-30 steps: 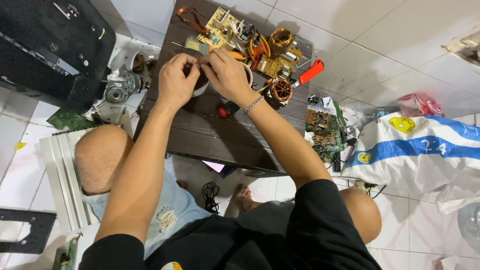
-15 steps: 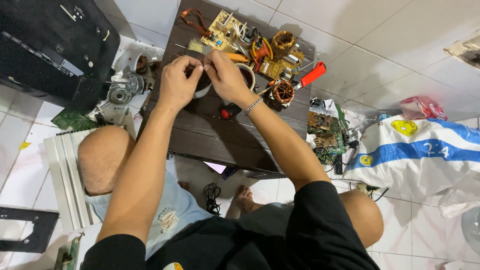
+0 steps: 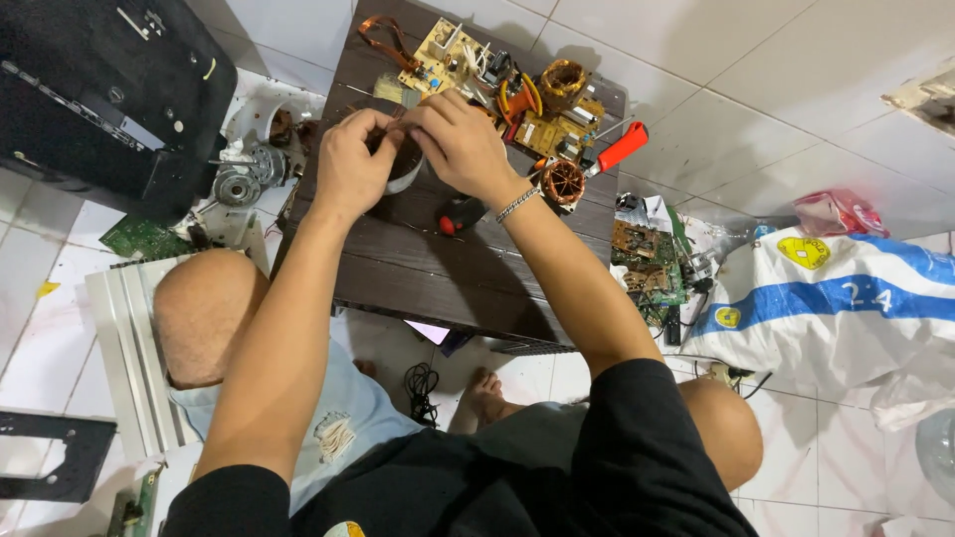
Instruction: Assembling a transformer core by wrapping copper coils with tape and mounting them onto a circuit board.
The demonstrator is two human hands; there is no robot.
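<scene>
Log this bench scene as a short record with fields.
surface: dark wooden table on white tiled floor
left hand: pinching a small round part, mostly hidden
right hand: fingers meet the left over the same part
grip: whether either hand fully closes on it cannot be told
behind hands: circuit boards, copper coils
right of hands: red-handled tool
floor left: black casing
floor right: white and blue sack

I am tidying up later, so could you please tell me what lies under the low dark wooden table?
Under the low dark wooden table show a bare foot and a coiled black cable on white tiles. The tabletop hides everything further back.
</scene>
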